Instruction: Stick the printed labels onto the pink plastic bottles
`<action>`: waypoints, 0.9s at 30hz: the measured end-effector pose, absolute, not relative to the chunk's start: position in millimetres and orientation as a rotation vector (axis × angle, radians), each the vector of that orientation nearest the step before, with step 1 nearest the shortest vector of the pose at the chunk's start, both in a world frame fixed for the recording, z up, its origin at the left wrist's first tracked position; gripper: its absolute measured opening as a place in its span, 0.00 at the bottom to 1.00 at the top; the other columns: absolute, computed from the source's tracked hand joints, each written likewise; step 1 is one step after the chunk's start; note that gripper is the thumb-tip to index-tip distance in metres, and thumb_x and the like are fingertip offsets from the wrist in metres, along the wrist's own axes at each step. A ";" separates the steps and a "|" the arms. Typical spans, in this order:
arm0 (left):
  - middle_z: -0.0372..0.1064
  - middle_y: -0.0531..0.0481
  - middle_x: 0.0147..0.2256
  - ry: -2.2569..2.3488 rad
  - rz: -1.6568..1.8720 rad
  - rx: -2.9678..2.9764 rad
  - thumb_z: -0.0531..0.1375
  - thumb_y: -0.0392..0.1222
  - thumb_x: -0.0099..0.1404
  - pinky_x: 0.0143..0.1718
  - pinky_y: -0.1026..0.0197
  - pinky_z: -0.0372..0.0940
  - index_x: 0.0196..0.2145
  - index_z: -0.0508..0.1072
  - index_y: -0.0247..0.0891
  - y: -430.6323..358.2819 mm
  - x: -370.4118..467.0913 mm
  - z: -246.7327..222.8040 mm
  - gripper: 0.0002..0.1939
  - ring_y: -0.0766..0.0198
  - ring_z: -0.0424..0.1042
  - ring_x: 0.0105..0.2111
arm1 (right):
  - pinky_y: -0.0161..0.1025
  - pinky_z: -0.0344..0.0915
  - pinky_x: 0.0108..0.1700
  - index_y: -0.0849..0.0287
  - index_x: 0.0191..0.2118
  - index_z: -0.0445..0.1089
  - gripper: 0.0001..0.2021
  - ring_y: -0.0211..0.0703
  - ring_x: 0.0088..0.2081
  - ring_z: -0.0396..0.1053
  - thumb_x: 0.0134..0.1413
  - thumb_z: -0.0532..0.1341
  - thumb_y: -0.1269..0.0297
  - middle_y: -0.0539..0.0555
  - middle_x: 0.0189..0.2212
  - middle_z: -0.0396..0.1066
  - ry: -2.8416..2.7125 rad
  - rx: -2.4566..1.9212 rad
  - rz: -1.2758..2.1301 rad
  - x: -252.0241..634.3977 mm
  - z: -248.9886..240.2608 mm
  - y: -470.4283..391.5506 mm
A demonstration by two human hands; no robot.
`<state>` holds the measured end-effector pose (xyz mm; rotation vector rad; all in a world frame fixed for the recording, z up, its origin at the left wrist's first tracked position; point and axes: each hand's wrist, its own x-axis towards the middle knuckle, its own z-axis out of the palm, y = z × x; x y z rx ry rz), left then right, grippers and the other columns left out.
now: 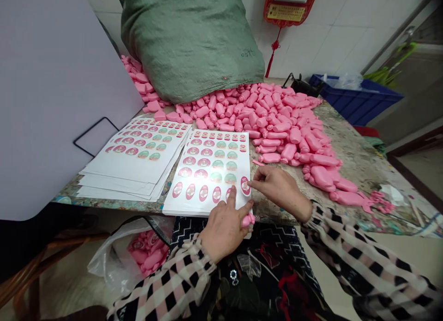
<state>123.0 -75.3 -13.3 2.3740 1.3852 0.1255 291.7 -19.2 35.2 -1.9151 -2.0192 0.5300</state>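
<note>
On the sticker sheet (207, 210), the index finger of my left hand (223, 228) presses down near the bottom row of oval stickers. The same hand is closed around a small pink bottle-shaped piece (248, 220); only its end shows beside the thumb, the rest is under the palm. At the sheet's right edge, my right hand (280, 189) pinches a pink oval sticker (245, 186) between thumb and fingertips. That sticker stands off the paper, at least in part. Rows of pink and green stickers cover the sheet.
A large heap of pink bottle-shaped pieces (277, 122) spreads behind and right, below a green sack (194, 44). More sticker sheets (134, 164) are stacked left, beside a grey panel (62, 95). A clear bag (114, 261) of pink pieces hangs below; a blue crate (360, 99) stands back right.
</note>
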 end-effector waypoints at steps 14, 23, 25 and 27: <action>0.64 0.52 0.25 0.766 0.772 0.540 0.53 0.59 0.59 0.25 0.65 0.59 0.39 0.66 0.41 -66.2 107.8 10.6 0.20 0.68 0.63 0.23 | 0.34 0.56 0.29 0.59 0.25 0.65 0.11 0.35 0.26 0.59 0.43 0.66 0.58 0.47 0.23 0.64 -1.288 -1.277 1.029 283.6 34.9 -53.3; 0.64 0.50 0.27 0.697 0.816 0.239 0.52 0.59 0.60 0.21 0.66 0.60 0.39 0.69 0.36 -52.7 115.6 12.2 0.23 0.67 0.65 0.22 | 0.35 0.59 0.29 0.58 0.25 0.66 0.11 0.37 0.27 0.63 0.44 0.66 0.57 0.48 0.24 0.66 -1.413 -1.307 1.072 264.0 22.0 -59.9; 0.64 0.50 0.27 0.697 0.829 0.257 0.51 0.59 0.60 0.22 0.65 0.61 0.41 0.69 0.35 -53.2 115.3 11.8 0.24 0.68 0.65 0.22 | 0.35 0.60 0.30 0.57 0.25 0.66 0.11 0.38 0.28 0.64 0.45 0.65 0.57 0.48 0.24 0.67 -1.426 -1.303 1.080 262.8 19.8 -61.2; 0.64 0.50 0.27 0.696 0.839 0.276 0.51 0.60 0.60 0.23 0.65 0.62 0.42 0.70 0.34 -53.1 114.7 11.2 0.26 0.68 0.65 0.23 | 0.35 0.61 0.30 0.57 0.25 0.66 0.11 0.38 0.29 0.65 0.45 0.64 0.57 0.48 0.24 0.67 -1.446 -1.301 1.077 261.6 18.0 -62.3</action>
